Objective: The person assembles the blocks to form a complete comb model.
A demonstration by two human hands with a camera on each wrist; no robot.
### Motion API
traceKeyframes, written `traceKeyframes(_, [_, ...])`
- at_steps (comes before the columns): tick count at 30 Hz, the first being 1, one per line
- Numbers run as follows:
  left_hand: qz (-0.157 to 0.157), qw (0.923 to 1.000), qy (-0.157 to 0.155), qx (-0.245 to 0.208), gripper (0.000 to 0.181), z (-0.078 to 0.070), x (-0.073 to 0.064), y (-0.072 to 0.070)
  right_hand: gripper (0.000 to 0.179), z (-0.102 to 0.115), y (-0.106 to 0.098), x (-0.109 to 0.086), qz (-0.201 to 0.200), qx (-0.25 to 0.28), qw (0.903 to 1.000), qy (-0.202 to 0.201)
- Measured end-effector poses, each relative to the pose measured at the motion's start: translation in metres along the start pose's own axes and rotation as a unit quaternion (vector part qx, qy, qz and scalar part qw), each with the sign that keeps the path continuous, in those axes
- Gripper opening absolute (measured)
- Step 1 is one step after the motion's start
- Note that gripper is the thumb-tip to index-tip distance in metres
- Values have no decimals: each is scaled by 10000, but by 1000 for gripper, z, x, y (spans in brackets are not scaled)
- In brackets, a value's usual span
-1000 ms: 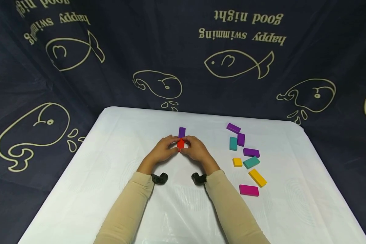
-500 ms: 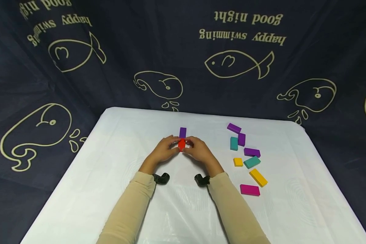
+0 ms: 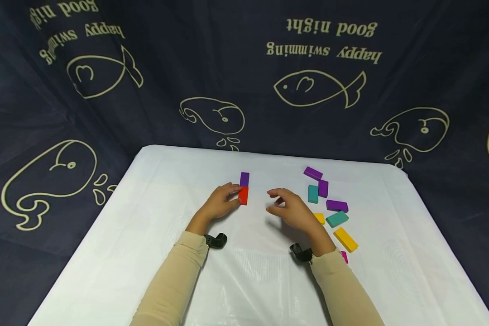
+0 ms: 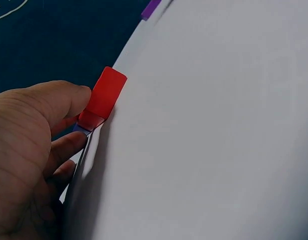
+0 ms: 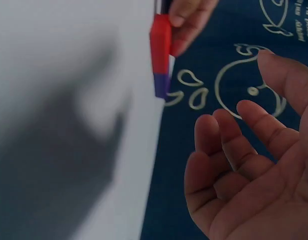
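A red block (image 3: 243, 196) lies on the table with a purple block (image 3: 244, 179) beyond its far end, the two in line end to end. My left hand (image 3: 220, 201) holds the red block from the left, thumb at its near end and index finger toward its far end. The left wrist view shows the thumb right at the side of the red block (image 4: 104, 95). My right hand (image 3: 291, 209) is off to the right, its fingers loosely bent and nothing between them. In the right wrist view this hand (image 5: 254, 165) stands apart from the red block (image 5: 160, 45).
Several loose blocks lie to the right on the white table (image 3: 391, 217): purple (image 3: 313, 173), teal (image 3: 313, 194), yellow (image 3: 345, 239) and magenta (image 3: 344, 257). My right hand and sleeve partly cover the small yellow block (image 3: 319, 218) and the magenta one. A dark printed cloth (image 3: 244, 68) hangs behind.
My right hand has let go of the red block and moved right toward the loose blocks. My left hand stays at the red block, which lies as before.
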State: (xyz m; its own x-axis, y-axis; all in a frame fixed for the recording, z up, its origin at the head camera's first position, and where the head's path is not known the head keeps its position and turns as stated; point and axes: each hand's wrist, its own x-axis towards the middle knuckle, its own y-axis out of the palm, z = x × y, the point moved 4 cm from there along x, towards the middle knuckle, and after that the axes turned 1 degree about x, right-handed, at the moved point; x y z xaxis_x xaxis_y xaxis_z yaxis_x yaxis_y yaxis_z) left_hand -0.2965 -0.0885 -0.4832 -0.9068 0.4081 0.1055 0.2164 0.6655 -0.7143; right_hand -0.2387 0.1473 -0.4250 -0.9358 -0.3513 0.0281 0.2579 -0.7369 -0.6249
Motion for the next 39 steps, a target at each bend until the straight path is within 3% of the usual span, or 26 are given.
traceKeyframes(10, [-35, 9999, 99, 42, 47, -1, -1, 1, 43, -15, -38, -58, -185, -197, 9994, -214])
traceKeyframes(17, [3, 9999, 111, 88, 48, 1, -3, 2, 42, -28, -51, -95, -238, -583, 9975, -334])
traceKeyframes(21, [22, 9999, 97, 70, 48, 2, -2, 3, 41, -36, -59, -114, -238, -804, 9963, -199])
traceKeyframes(28, [27, 9999, 74, 71, 48, 4, -1, 4, 42, -53, -72, -137, -116, -1071, 9940, 173])
traceKeyframes(33, [44, 10000, 54, 27, 48, 4, 0, 4, 48, -63, -76, -150, 244, -1082, 9929, 425])
traceKeyframes(39, [15, 9999, 113, 63, 48, 2, 0, 3, 47, -71, -73, -157, 469, -1198, 9910, 379])
